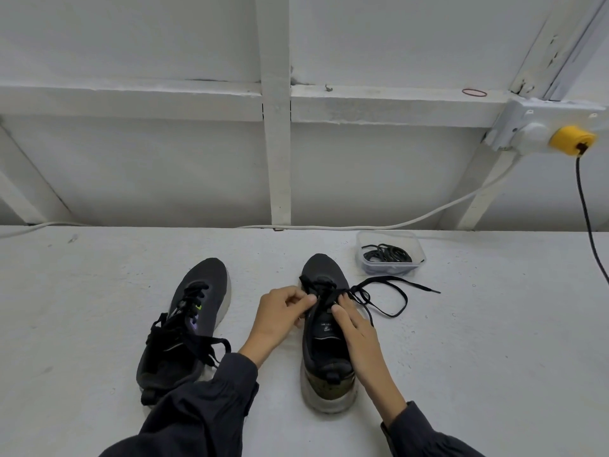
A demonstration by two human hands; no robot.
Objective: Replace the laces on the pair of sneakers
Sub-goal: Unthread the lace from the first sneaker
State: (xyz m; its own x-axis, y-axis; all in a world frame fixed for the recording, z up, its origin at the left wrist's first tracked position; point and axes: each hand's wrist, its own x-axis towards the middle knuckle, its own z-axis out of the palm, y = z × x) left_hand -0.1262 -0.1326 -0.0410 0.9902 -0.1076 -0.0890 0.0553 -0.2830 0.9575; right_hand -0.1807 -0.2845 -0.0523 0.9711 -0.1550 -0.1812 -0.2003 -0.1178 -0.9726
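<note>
Two dark sneakers stand on a white surface, toes pointing away from me. The left sneaker [194, 311] has its black lace threaded, with loose ends lying near the heel. At the eyelets of the right sneaker [324, 354], my left hand [280, 313] pinches its black lace [382, 298] with curled fingers. My right hand [354, 328] rests on that shoe's right side, fingertips at the lace by the tongue. The free end of this lace loops out over the surface to the right.
A clear plastic tub [390, 253] holding coiled black laces stands just beyond the right sneaker. Behind it are a white framed wall, a white cable [428, 214] and a socket with a yellow plug [571, 140] and black cord.
</note>
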